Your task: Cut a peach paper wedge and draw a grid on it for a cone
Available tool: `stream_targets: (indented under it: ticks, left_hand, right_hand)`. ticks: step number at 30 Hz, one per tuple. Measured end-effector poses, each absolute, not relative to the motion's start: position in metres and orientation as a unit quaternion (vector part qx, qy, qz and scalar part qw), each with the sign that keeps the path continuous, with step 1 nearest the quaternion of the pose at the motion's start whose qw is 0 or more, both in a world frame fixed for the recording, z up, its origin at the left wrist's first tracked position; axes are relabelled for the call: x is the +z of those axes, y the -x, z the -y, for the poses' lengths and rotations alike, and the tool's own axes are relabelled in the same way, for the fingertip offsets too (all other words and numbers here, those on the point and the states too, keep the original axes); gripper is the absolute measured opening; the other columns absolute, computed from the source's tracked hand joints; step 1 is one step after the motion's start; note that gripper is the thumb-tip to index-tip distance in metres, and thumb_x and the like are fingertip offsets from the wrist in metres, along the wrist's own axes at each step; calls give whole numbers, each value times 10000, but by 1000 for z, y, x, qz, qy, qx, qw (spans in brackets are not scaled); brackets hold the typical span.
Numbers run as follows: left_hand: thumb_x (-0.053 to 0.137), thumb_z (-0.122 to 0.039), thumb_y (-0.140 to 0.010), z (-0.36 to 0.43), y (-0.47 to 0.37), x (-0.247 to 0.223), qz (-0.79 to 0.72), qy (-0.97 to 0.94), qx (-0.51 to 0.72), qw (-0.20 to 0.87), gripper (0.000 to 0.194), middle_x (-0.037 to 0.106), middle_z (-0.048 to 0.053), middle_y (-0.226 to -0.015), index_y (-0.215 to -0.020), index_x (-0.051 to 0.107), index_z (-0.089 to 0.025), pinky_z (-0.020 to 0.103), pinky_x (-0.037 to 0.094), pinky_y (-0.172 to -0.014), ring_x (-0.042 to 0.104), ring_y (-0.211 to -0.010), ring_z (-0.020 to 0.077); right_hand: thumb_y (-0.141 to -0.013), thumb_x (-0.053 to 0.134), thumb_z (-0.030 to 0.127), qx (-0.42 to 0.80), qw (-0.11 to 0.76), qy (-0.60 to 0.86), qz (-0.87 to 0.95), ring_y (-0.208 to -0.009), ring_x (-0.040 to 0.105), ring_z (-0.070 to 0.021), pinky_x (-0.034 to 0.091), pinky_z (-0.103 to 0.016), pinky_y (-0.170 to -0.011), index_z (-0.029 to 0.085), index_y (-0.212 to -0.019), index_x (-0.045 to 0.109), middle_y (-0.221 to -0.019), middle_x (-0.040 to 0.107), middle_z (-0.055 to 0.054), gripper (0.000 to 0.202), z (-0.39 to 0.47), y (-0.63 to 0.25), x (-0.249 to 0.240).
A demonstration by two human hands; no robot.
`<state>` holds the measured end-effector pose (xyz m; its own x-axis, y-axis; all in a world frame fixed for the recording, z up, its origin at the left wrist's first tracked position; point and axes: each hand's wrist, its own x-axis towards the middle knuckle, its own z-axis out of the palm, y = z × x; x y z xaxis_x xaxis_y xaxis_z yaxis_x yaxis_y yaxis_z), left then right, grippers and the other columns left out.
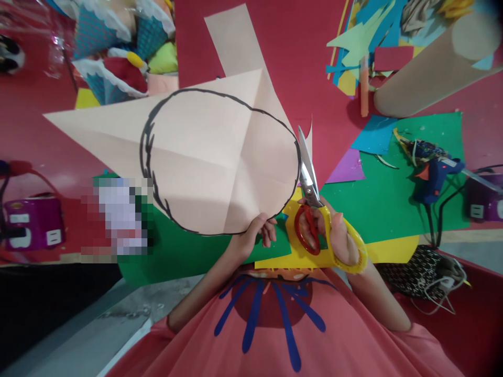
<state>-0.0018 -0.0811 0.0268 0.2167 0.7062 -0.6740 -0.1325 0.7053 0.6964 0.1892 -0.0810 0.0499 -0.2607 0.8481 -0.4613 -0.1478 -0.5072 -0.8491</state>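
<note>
My left hand (255, 233) pinches the lower edge of a large beige sheet of paper (212, 162), which bears a black hand-drawn rounded outline and crossing fold lines. Its lower right edge is cut along the outline, while pointed corners stick out at the left and top. My right hand (334, 230) grips scissors (309, 183) with one red and one yellow handle loop. Their blades point up, beside the right edge of the outline. A thin cut strip of paper (309, 137) stands behind the blades.
A glue gun (436, 178) with its cord lies on green paper (377, 204) at the right. Behind it are a beige cardboard tube (424, 78) and coloured scraps (361, 42). Teal patterned cones (102, 31) lie upper left; a purple box (34, 222) stands at far left.
</note>
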Motion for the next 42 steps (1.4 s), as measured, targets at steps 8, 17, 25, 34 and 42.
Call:
stream_targets:
  ticks: [8,17,25,34,42]
  left_hand:
    - [560,-621,-773,82,5,27,-559,-267,269,737,449,609,-16,-509,-722,574,-175,233,403,-419,504,-389,100]
    - [585,-611,-743,79,11,25,-549,-262,273,745,436,597,-14,-480,-699,560,-178,237,379,-389,496,-363,102]
    - [614,-597,-737,79,15,24,-550,-254,296,739,422,594,-19,-465,-688,568,-180,234,371,-382,498,-352,107]
    - [534,-527,-765,79,21,24,-572,-267,288,720,365,601,-1,-484,-692,582,-173,243,370,-415,495,-374,108]
    - [535,-576,-771,80,21,22,-557,-271,279,734,400,594,0,-494,-707,565,-182,241,367,-415,497,-393,112]
  right_hand:
    - [-851,410,742,722,385,451,357,-321,364,-70,261,-266,-278,290,-1160,545,-651,477,40,564,83,-192,46]
    - [-851,420,737,721,369,458,367,-321,335,-47,245,-236,-267,292,-1145,527,-675,478,52,544,84,-195,47]
    - [-861,429,717,712,349,471,386,-328,331,-38,244,-220,-298,271,-1152,515,-673,457,55,540,81,-197,57]
    - [-858,428,726,703,355,476,391,-319,310,-41,227,-204,-294,257,-1142,525,-616,435,70,556,83,-198,57]
    - [-868,452,699,701,362,477,387,-291,305,-34,222,-182,-286,234,-1115,524,-551,413,95,531,83,-195,59]
